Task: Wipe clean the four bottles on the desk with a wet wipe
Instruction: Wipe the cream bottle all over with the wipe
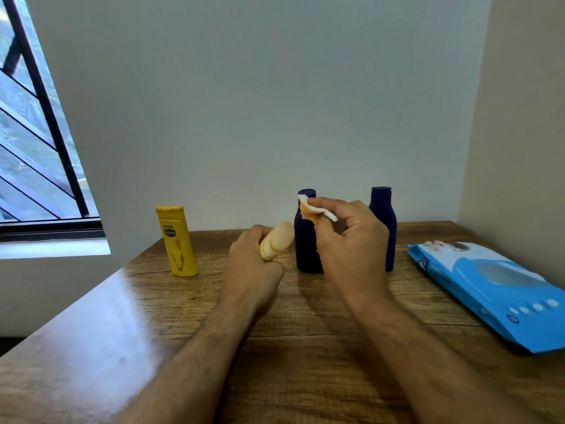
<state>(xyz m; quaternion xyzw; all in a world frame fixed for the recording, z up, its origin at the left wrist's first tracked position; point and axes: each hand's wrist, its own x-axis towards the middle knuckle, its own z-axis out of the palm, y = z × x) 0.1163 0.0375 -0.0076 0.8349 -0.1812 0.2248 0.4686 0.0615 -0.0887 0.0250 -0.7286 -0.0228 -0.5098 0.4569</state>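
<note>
Cream bottle (276,241) held tilted above the worktop (305,347), left hand (253,270) in closed grip round its body. Right hand (348,237) pinches stained wet wipe (315,211) just above. Advise rotating bottle while wiping; refold to clean face.

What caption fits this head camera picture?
Left hand grips a cream bottle; right hand pinches a wet wipe.
</note>
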